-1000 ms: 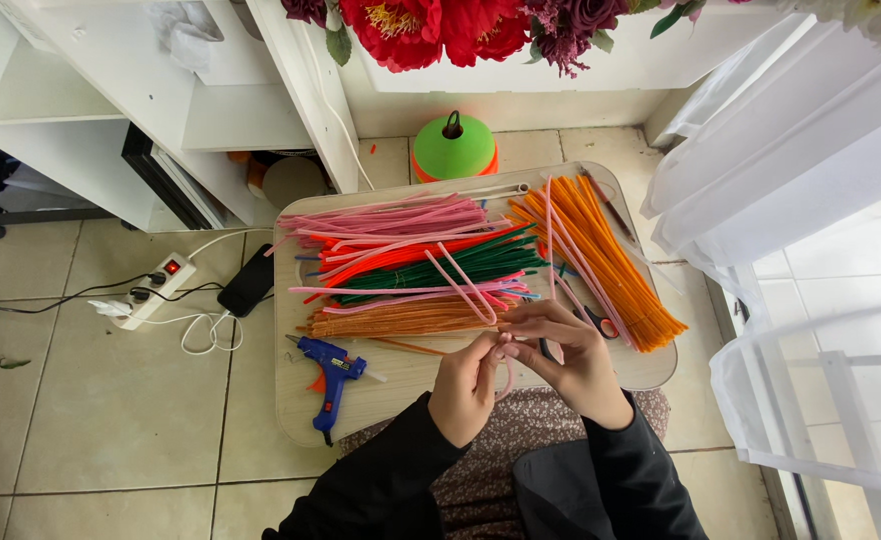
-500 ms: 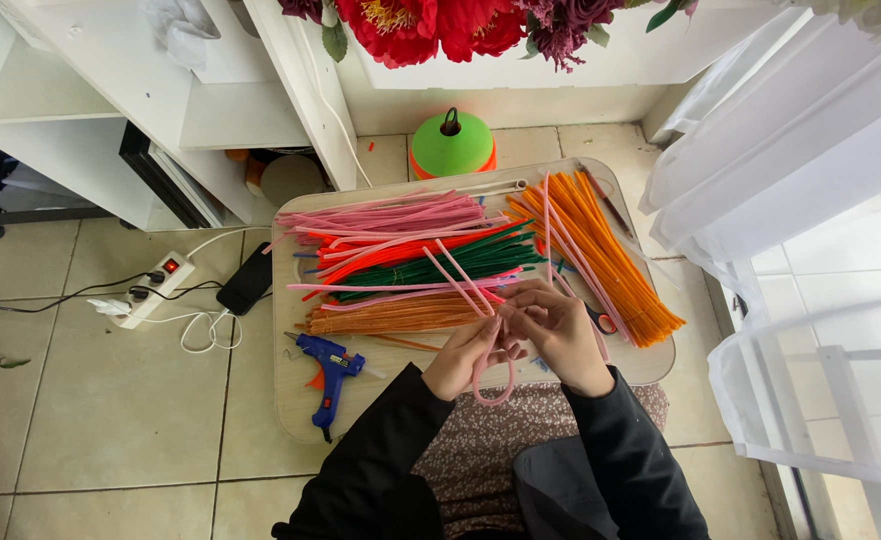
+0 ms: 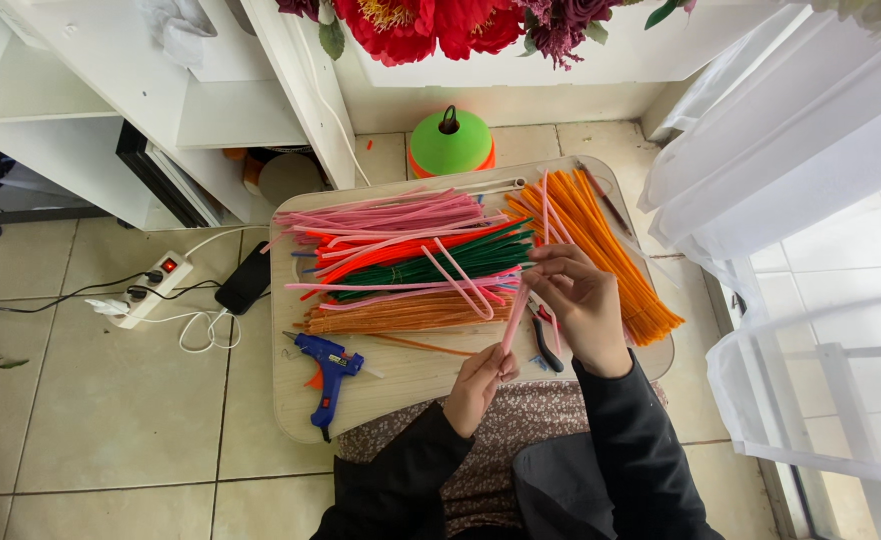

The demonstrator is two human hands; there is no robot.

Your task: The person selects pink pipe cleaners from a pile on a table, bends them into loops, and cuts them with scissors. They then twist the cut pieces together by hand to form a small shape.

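Both hands on one pink pipe cleaner (image 3: pixel 514 318) over the lap tray (image 3: pixel 401 385).

Left hand (image 3: pixel 476 385) pinches its near end; right hand (image 3: pixel 579 300) pinches the far end, fingers closed. Piles of pink, red, green, orange stems lie beyond; blue glue gun (image 3: pixel 326 372) near left.

Red flowers (image 3: pixel 431 22) cut off by top edge. Person's body below the forearms runs out at the bottom edge. Left hand (image 3: pixel 476 385) hides lower end of pink pipe cleaner (image 3: pixel 514 318); right hand (image 3: pixel 583 300) covers pliers (image 3: pixel 544 340) partly. Phone (image 3: pixel 243 280) half under the tray (image 3: pixel 401 385). Black cable (image 3: pixel 21 300) exits at left edge.
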